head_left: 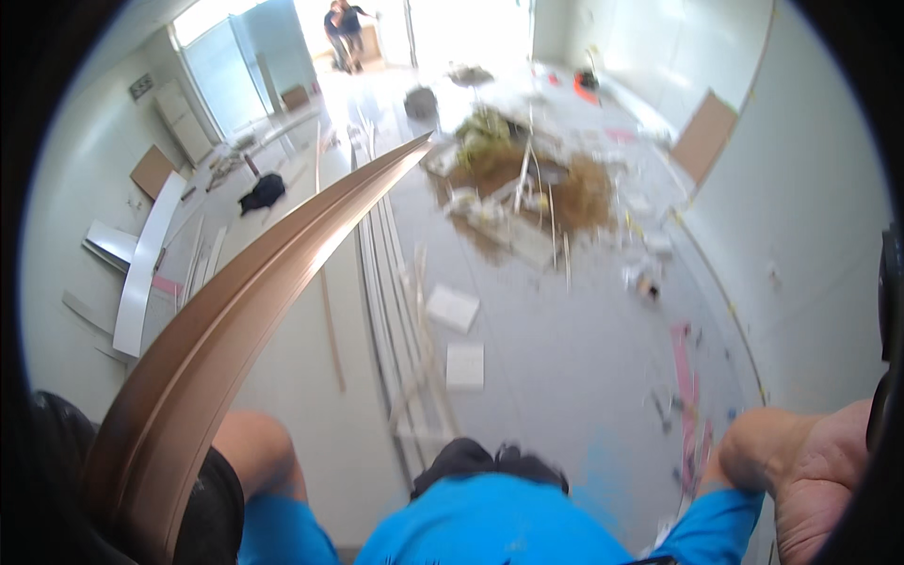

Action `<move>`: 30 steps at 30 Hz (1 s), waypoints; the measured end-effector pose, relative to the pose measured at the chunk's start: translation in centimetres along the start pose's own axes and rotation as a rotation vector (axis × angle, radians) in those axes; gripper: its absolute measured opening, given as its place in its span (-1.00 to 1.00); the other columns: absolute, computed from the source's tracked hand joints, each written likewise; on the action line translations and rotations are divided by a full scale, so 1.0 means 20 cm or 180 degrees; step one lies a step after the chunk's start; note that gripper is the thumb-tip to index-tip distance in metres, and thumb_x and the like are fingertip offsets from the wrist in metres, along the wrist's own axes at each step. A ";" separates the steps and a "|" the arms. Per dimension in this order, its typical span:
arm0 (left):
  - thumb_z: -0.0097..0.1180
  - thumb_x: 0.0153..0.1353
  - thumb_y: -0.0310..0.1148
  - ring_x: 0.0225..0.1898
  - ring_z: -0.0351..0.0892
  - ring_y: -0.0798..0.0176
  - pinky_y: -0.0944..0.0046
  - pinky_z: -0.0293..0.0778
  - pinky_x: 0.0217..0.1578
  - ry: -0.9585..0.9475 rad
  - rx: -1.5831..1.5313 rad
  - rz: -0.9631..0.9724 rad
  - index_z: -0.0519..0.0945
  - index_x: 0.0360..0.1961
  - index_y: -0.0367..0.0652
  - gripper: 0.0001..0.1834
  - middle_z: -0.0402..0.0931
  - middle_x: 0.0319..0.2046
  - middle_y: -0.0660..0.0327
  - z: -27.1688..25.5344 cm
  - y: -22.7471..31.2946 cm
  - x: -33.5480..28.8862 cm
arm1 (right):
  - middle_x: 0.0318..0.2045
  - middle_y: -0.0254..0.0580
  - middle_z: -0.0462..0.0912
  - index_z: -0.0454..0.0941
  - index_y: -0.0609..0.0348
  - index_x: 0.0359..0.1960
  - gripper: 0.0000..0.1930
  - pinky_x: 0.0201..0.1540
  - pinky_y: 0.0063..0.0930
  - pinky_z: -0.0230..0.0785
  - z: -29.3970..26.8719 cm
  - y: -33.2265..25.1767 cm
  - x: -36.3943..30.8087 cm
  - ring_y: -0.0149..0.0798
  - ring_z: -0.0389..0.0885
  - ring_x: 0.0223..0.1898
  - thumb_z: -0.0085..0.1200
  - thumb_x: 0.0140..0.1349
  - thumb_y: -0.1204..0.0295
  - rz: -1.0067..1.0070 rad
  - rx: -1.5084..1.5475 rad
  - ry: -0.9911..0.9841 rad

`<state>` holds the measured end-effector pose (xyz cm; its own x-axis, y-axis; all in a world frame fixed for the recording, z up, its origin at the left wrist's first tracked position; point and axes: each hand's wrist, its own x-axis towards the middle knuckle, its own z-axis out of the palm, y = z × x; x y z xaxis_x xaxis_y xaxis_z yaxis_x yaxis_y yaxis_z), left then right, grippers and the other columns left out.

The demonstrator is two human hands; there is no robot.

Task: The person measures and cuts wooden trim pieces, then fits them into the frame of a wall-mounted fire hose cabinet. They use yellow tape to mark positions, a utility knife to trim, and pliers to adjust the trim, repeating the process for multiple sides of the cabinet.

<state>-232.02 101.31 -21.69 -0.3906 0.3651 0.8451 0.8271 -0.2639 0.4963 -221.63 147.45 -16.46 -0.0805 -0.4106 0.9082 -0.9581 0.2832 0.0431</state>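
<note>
A long copper-brown metal trim strip (240,292), grooved along its length, slants from the lower left up toward the middle of the room. My left hand (218,508), in a black glove, is closed around its near end; black glove shows on both sides of the strip. My right arm is bent and raised at the right rim, with its bare skin (824,480) close to the camera. Black shapes (888,301) border it at the edge, too cut off to name. The fingers of my right hand are hidden.
Several long pale strips (377,254) lie along the floor. Ahead is a debris pile (527,188) on brown-stained floor. Two white square pieces (464,365) lie nearer. White panels (146,273) lean at the left wall, a brown board (704,137) at the right. Two people (347,33) are in the far doorway.
</note>
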 end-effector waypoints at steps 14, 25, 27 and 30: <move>0.22 0.20 -0.22 -0.55 0.44 0.33 0.35 0.38 -0.51 0.1686 0.0728 -0.1146 0.45 0.14 -0.31 -0.45 0.58 -0.26 0.10 -0.55 -2.05 0.26 | 0.05 0.13 0.60 0.46 0.38 0.14 -0.59 0.00 -0.23 0.52 0.65 2.44 -0.24 -0.05 0.62 0.02 -0.15 0.45 0.28 -0.0127 0.0544 0.0345; 0.21 0.20 -0.27 -0.53 0.46 0.32 0.34 0.41 -0.50 0.2216 0.1116 -0.1477 0.44 0.15 -0.33 -0.46 0.59 -0.22 0.06 -1.21 -3.16 0.73 | 0.06 0.12 0.60 0.46 0.37 0.14 -0.60 0.01 -0.24 0.52 1.26 4.01 -0.11 -0.06 0.62 0.03 -0.16 0.45 0.31 -0.0427 0.0971 0.0584; 0.21 0.20 -0.28 -0.53 0.46 0.31 0.34 0.41 -0.49 0.2466 0.1384 -0.1419 0.44 0.15 -0.33 -0.46 0.59 -0.22 0.05 -1.33 -3.28 0.70 | 0.06 0.12 0.60 0.46 0.36 0.14 -0.60 0.01 -0.24 0.52 1.47 4.33 -0.11 -0.06 0.62 0.03 -0.16 0.46 0.31 -0.0543 0.1198 0.0591; 0.21 0.20 -0.29 -0.52 0.47 0.31 0.33 0.42 -0.49 0.2760 0.1723 -0.1587 0.44 0.16 -0.34 -0.46 0.59 -0.21 0.04 -1.54 -3.46 0.77 | 0.06 0.12 0.60 0.46 0.36 0.14 -0.61 0.01 -0.24 0.51 1.77 4.79 -0.01 -0.07 0.62 0.03 -0.17 0.46 0.32 -0.0367 0.1568 0.0474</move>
<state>-307.75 97.78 -36.84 -0.6991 -0.4748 0.5346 0.4848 0.2348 0.8425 -323.09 143.90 -27.25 0.0385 -0.2773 0.9600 -0.9770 -0.2121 -0.0221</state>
